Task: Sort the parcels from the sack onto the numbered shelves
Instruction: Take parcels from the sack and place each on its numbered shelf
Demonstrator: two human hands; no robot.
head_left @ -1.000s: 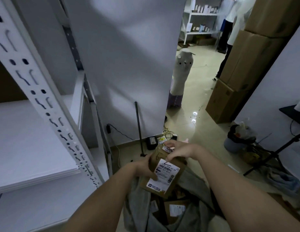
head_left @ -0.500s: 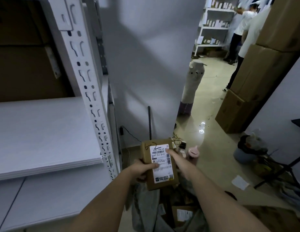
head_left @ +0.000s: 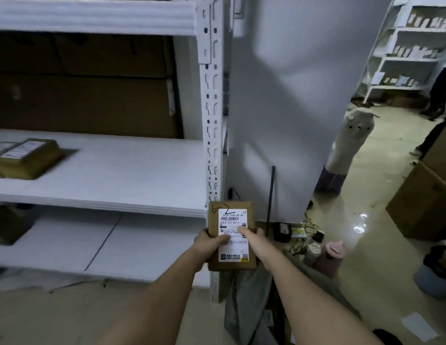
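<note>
While both forearms reach forward from the bottom edge of the view, one brown parcel [head_left: 232, 235] is held upright between two hands, in front of the shelf post [head_left: 212, 135] and above the grey sack [head_left: 244, 310] on the floor. The left hand [head_left: 209, 247] grips the parcel's left edge, its thumb lying across the white label [head_left: 233, 235]. The right hand [head_left: 252, 236] holds the right edge, with its index finger laid on the label. Both grips sit around the parcel's middle, so its lower end hangs below the hands and its upper end stands above them. The parcel's long axis runs up and down in the view, label facing the camera, with a handwritten "6-2" at its top left corner.

Farther off, on the middle shelf [head_left: 122, 175] of the white rack, two more parcels lie flat near the left edge: one brown parcel [head_left: 27, 158] with its label up, and beside it another of which only a sliver shows. Three shelf boards of this rack are in view. Beyond the wall corner stands one tall plush toy [head_left: 346, 148].
</note>
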